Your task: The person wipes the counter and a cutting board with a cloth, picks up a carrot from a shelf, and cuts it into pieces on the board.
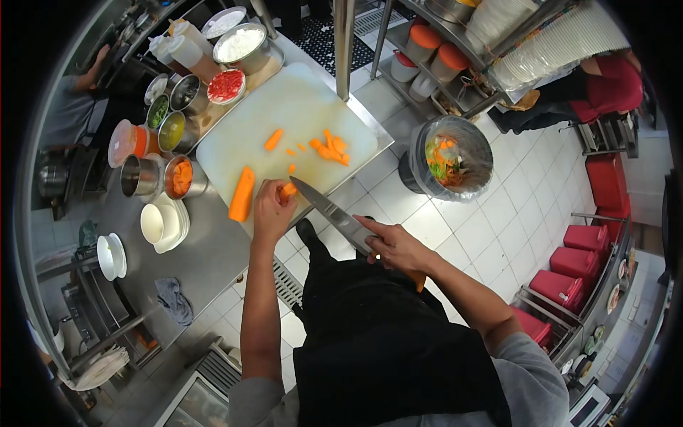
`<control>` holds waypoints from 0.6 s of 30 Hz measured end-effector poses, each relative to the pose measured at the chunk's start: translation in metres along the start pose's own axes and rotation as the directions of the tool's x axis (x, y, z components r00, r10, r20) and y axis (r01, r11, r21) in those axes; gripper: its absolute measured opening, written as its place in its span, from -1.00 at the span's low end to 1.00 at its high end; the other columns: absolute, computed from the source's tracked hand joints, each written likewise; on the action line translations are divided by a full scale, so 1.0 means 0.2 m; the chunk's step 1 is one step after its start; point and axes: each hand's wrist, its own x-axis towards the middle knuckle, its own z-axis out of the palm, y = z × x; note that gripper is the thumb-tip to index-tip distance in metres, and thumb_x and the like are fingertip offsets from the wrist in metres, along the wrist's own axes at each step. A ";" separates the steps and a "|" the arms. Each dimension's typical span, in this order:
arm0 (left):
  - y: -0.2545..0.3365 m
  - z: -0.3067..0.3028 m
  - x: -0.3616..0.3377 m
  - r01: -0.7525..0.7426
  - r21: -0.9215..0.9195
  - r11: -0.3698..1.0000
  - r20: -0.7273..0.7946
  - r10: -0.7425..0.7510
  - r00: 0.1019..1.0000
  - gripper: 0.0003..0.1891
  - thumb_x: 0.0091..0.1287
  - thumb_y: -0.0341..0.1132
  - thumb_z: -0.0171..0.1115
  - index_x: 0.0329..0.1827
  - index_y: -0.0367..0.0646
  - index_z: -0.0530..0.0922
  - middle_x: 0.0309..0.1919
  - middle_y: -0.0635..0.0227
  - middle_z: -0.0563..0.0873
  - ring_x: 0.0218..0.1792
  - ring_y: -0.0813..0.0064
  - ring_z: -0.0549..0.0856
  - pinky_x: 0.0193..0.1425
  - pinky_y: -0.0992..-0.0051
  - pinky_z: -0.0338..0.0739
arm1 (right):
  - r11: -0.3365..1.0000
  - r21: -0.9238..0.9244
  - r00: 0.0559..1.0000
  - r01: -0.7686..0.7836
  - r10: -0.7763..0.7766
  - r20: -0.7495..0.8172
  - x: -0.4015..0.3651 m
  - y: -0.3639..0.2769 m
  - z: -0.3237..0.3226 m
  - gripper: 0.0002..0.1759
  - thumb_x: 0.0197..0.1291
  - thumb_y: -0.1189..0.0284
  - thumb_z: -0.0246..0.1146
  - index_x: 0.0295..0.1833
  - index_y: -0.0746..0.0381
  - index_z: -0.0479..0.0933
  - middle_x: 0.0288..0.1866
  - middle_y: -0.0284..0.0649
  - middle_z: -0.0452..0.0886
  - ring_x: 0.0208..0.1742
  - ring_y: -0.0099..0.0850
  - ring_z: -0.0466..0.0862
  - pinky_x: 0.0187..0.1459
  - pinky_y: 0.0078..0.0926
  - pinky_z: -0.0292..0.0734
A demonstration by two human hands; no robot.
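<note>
My right hand (397, 248) grips a large kitchen knife (334, 217), its blade pointing up and left toward the cutting board (235, 128). My left hand (273, 212) is closed on a piece of carrot (287, 191) at the board's near edge, and the blade's tip end is right beside it. To the left of that hand lies a thick carrot length (242, 193). Farther up the board are a carrot chunk (273, 139), a few small bits and a pile of cut carrot pieces (331, 149).
Metal containers stand left of the board, among them one with carrot slices (181, 176). White bowls (161, 224) and a grey cloth (173, 300) lie on the steel counter. A lined waste bin (455, 160) with scraps stands right of the board. Another person (605, 89) is at upper right.
</note>
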 end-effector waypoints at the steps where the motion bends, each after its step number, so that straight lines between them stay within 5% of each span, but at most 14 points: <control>1: 0.00 0.00 0.00 0.000 0.000 1.000 0.001 0.000 1.000 -0.71 0.15 -0.55 0.36 -0.05 -0.32 0.59 -0.23 0.15 0.62 -0.40 0.29 0.60 -0.23 0.33 0.57 | 1.000 -0.008 1.000 -0.010 0.010 0.007 0.00 -0.01 0.00 -0.31 0.55 0.42 -0.01 0.74 0.03 0.11 -0.41 -0.21 0.74 -0.56 -0.42 0.63 -0.28 -0.35 0.65; 18: -0.02 0.05 -0.01 0.005 0.011 1.000 -0.030 -0.004 1.000 -0.72 0.14 -0.54 0.32 -0.06 -0.32 0.57 -0.16 0.06 0.62 -0.16 0.00 0.66 -0.02 0.19 0.59 | 0.982 -0.171 0.992 0.081 -0.096 -0.078 0.03 -0.01 0.07 -0.35 0.50 0.42 0.02 0.66 0.27 0.21 -0.48 0.04 0.72 -0.41 -0.11 0.81 -0.11 -0.15 0.72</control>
